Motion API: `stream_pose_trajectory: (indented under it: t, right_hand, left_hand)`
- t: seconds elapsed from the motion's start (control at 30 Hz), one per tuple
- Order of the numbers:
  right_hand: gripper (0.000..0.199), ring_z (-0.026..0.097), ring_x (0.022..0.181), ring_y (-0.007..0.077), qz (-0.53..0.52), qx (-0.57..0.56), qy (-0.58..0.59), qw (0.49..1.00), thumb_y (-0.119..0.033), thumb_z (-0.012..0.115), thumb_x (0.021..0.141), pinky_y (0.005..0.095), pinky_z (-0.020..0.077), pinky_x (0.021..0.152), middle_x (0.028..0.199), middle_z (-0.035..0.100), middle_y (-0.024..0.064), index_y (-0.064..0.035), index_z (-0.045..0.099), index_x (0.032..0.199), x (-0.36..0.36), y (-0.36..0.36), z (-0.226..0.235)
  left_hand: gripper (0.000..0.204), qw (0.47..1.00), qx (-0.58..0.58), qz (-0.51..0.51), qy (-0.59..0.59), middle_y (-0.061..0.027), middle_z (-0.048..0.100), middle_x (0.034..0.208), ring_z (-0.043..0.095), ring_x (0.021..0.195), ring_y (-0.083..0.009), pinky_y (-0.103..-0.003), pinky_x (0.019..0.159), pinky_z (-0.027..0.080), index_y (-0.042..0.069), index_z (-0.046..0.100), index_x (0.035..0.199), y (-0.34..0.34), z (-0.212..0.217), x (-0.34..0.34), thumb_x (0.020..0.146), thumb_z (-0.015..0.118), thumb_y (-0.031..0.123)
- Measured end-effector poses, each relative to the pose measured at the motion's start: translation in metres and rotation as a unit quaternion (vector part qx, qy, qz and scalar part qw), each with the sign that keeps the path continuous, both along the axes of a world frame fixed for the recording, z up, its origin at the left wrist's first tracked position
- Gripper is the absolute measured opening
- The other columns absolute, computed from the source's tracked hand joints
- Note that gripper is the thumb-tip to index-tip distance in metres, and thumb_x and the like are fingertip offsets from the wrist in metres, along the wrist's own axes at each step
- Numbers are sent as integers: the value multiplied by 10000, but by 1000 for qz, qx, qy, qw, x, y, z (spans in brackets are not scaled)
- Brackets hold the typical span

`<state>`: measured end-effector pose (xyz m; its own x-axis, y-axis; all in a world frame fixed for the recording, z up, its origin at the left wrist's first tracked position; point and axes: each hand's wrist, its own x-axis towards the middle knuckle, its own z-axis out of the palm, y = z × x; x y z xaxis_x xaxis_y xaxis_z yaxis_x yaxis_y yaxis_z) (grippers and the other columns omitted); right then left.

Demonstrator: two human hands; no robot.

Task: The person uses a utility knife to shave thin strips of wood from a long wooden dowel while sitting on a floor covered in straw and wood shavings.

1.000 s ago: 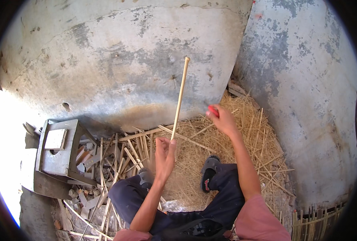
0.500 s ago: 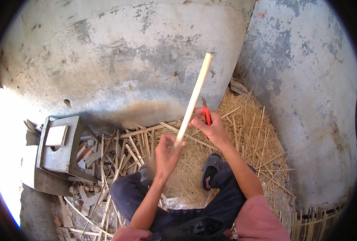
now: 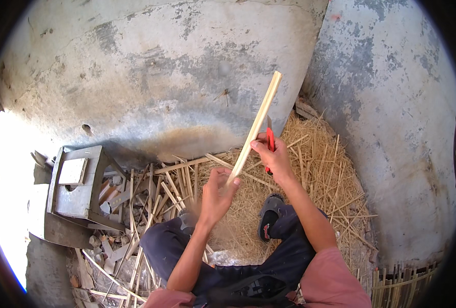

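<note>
At the far left we saw a small grey wooden stool (image 3: 76,187) lying tipped on the floor, with a litter of split bamboo offcuts (image 3: 135,205) spread beside it and running toward our knees. Next came our left hand (image 3: 217,192), its grip closed around the lower end of a pale bamboo strip (image 3: 256,128); the fingers were wrapped over it and the strip rose from there, tilted up and to the right, its top end standing against the stained grey wall (image 3: 161,77). Just right of the strip was our right hand (image 3: 271,156), its grip shut on a red-handled knife (image 3: 270,141), whose blade lay touching the strip about halfway along it, with the thumb pressed near the strip's edge. Below the hands we had our dark trouser legs and a dark sandal (image 3: 269,220) resting on a heap of yellow shavings (image 3: 320,169) that filled the corner. At the lower right edge a row of bamboo slats (image 3: 402,280) showed.
</note>
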<state>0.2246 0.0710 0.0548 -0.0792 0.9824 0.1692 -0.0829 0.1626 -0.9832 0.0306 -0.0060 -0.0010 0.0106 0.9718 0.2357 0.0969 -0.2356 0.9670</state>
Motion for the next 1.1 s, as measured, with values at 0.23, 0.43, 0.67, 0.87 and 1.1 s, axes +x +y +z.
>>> stream_pose_trajectory:
  t: [0.23, 0.43, 0.67, 0.87, 1.1]
  right_hand:
    - [321, 678, 849, 91, 7, 92, -73, 993, -272, 728, 1018, 282, 516, 758, 926, 763, 34, 26, 739, 1136, 2, 2, -7]
    - [332, 675, 712, 229, 60, 168, -325, 929, -355, 616, 1064, 382, 488, 663, 795, 701, 102, -43, 716, 1121, 4, -14, -2]
    - [296, 708, 708, 343, 83, 290, -409, 861, -351, 697, 1014, 436, 528, 622, 857, 728, 134, -65, 695, 1093, -2, -27, -25]
    - [275, 719, 721, 355, 81, 303, -430, 847, -330, 698, 998, 461, 537, 616, 890, 741, 131, -73, 688, 1095, -5, -30, -30]
    - [225, 721, 703, 343, 55, 309, -443, 840, -283, 711, 978, 450, 539, 597, 888, 748, 124, -87, 696, 1087, -7, -33, -29]
  left_hand:
    - [181, 998, -55, -40, 6, -3, 662, 811, 570, 733, -43, -230, 646, 444, 4, 593, 1197, -1, 0, -1, 1088, 628, 145]
    - [176, 998, -58, 8, -27, 19, 616, 782, 532, 717, -41, -238, 638, 433, 7, 608, 1158, 5, -12, -6, 1098, 628, 171]
    - [201, 999, -37, 8, 34, 31, 554, 748, 480, 684, -53, -259, 604, 409, 7, 630, 1076, 2, 0, -9, 1105, 622, 206]
    - [256, 998, -17, 16, 57, 26, 540, 711, 465, 675, -56, -270, 596, 402, 7, 667, 1091, 1, 3, -10, 1079, 672, 262]
    - [287, 995, -35, 36, 85, -5, 561, 699, 474, 683, -69, -295, 597, 415, 7, 684, 1112, -2, 12, -9, 1033, 739, 277]
